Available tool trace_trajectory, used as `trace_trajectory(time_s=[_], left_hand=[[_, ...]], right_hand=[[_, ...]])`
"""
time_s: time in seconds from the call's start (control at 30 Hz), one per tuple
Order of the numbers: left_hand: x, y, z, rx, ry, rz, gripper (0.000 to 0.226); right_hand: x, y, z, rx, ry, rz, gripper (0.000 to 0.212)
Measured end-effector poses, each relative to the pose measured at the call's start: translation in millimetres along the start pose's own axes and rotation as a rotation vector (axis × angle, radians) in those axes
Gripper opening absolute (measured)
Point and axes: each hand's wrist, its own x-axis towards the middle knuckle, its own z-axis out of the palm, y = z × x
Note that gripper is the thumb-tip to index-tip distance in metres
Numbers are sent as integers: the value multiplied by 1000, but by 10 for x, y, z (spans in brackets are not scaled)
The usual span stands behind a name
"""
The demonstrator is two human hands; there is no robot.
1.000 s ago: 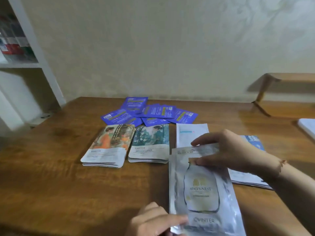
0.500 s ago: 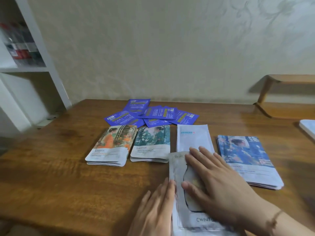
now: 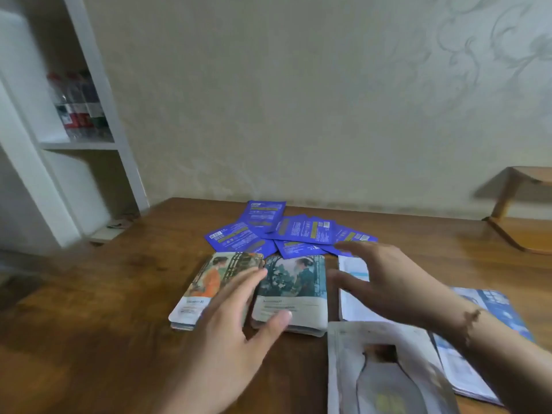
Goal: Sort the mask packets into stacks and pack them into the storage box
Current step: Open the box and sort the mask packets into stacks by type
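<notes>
Several loose blue mask packets (image 3: 286, 231) lie scattered at the far side of the wooden table (image 3: 113, 294). In front of them sit a stack with an orange-robed figure (image 3: 206, 282), a stack with a teal picture (image 3: 294, 288), a white packet (image 3: 354, 279), and a blue-picture stack (image 3: 495, 312) at right. A silver packet (image 3: 385, 372) lies nearest me. My left hand (image 3: 227, 339) hovers open over the two picture stacks. My right hand (image 3: 385, 282) reaches open over the white packet toward the blue packets. Neither hand holds anything.
A white shelf unit (image 3: 89, 121) with bottles (image 3: 79, 109) stands at the left beyond the table. A wooden bench or low shelf (image 3: 519, 210) stands against the wall at the right. No storage box is in view.
Both hands have lifted off the silver packet and moved forward, the left over the picture stacks, the right toward the blue packets. The camera has tilted up.
</notes>
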Motion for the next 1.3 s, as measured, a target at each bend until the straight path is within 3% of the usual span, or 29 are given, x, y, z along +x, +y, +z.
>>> trace_trajectory(time_s=[0.1, 0.2, 0.37, 0.5, 0.6, 0.67, 0.73, 0.9, 1.1, 1.17, 1.3], left_hand=[[749, -438, -212, 130, 49, -105, 52], [1445, -942, -302, 256, -54, -263, 43], [2145, -1777, -256, 493, -331, -444, 70], [2415, -2071, -165, 512, -210, -392, 70], [2552, -2079, -147, 449, -148, -428, 53], [2630, -2047, -168, 468, -194, -475, 35], [2678, -2054, -183, 401, -251, -549, 38], [2755, -2181, -267, 49, -280, -657, 19], [2636, -2438, -702, -389, -143, -833, 8], [2504, -2567, -868, -495, -80, -888, 9], [2234, -2747, -1160, -631, 96, -950, 15]], right_hand=[[759, -47, 114, -41, -102, -49, 51], [1388, -240, 383, -116, -221, -158, 45], [2138, -476, 922, -265, -347, -219, 35], [2395, -415, 1192, -289, -433, -244, 30], [2433, -350, 1295, -246, -404, -245, 30], [2446, -321, 1337, -232, -400, -239, 30], [2466, -291, 1363, -208, -409, -229, 33], [2492, -253, 1428, -118, -364, -235, 32], [2522, -401, 1317, 203, 171, -225, 22], [2534, -503, 1278, 308, 184, -173, 18], [2566, -770, 1361, 497, 45, -99, 10]])
